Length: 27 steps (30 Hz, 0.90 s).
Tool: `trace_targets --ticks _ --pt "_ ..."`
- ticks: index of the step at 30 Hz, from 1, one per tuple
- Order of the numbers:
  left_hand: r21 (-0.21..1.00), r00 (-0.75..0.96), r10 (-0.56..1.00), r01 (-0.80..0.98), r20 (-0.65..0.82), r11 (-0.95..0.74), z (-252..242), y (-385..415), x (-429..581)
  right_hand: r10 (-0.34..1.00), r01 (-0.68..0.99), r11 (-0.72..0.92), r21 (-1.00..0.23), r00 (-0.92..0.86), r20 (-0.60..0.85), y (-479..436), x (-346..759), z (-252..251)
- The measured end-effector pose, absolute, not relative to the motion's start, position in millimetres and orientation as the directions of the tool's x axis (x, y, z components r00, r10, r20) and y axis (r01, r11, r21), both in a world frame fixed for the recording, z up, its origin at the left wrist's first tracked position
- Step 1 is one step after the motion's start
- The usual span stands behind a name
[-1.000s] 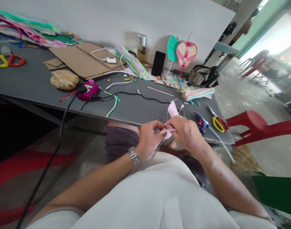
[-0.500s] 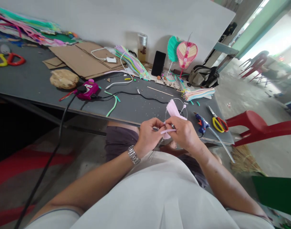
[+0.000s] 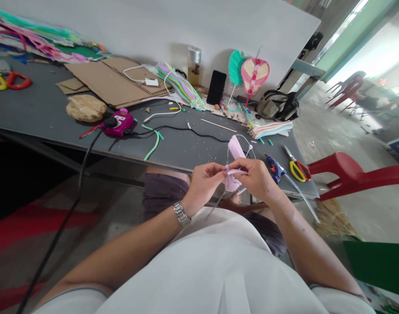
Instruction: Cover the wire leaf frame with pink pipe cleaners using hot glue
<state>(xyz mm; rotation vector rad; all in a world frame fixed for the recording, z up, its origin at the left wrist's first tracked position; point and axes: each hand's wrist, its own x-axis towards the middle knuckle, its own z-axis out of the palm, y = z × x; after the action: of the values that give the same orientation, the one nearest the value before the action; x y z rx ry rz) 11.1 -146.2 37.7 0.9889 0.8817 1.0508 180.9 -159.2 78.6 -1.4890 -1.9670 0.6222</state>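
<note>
Just past the table's front edge, both hands meet at a half-covered wire hoop fan with pale pink strips (image 3: 236, 147) folded across it. My left hand (image 3: 204, 185) is closed, thumb and fingertips pinching the fan near its middle. From the other side my right hand (image 3: 257, 178) pinches a narrow pale pink strip (image 3: 236, 172) that runs across the fan's centre. More pink strip ends (image 3: 231, 184) spread out below the fingers. A thin stem points down toward my white shirt. The exact grip between the fingertips is partly hidden.
To the right lie a blue glue gun (image 3: 275, 168) with a long glue stick and yellow-red scissors (image 3: 298, 168). A magenta power socket (image 3: 121, 122), cardboard (image 3: 111, 83) and strip bundles (image 3: 272, 129) rest on the grey table. Two finished heart-shaped fans (image 3: 255, 75) lean at the back.
The narrow strip has shifted up across the fan's middle, and my right hand has turned slightly. More of the lower pink strip ends and the stem now show.
</note>
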Motion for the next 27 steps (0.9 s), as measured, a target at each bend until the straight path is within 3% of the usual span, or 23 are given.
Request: trace_targets --ticks 5,11,19,22,27 --pt "0.978 0.217 0.975 -0.191 -0.04 0.083 33 -145 12 0.963 0.762 0.269 -0.588 -0.202 0.179 -161 177 81" --pt "0.978 0.218 0.975 -0.189 -0.044 0.086 31 -139 13 0.954 0.821 0.294 -0.49 -0.223 0.199 -163 172 73" --pt "0.999 0.183 0.982 -0.015 0.034 -0.032 33 -134 11 0.939 0.852 0.324 -0.411 -0.237 0.248 -164 165 58" --pt "0.997 0.215 0.976 -0.069 0.031 -0.017 32 -134 11 0.94 0.827 0.319 -0.463 -0.213 0.268 -163 164 57" --pt "0.953 0.261 0.953 -0.216 -0.154 0.213 30 -138 13 0.974 0.686 0.215 -0.695 -0.097 0.205 -162 170 63"
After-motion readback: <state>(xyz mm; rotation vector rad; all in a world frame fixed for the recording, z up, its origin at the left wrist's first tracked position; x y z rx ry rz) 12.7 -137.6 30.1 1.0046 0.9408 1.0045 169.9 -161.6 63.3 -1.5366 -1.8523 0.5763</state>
